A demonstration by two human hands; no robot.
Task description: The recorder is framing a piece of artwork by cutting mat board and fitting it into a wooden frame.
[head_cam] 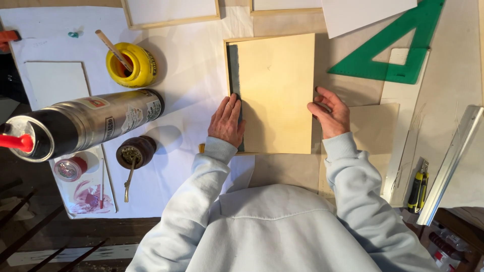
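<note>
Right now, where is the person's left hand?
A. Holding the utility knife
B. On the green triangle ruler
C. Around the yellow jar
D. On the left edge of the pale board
D: the left hand lies flat along the left edge of the pale board, beside its dark strip.

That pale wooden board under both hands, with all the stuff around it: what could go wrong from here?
The left hand presses a dark strip along the pale board while the right hand steadies the other edge; if either slips, the strip may end up crooked. The open yellow pot, with a stick standing in it, sits near the left elbow and could be tipped over. The tall metal flask might also get bumped.
</note>
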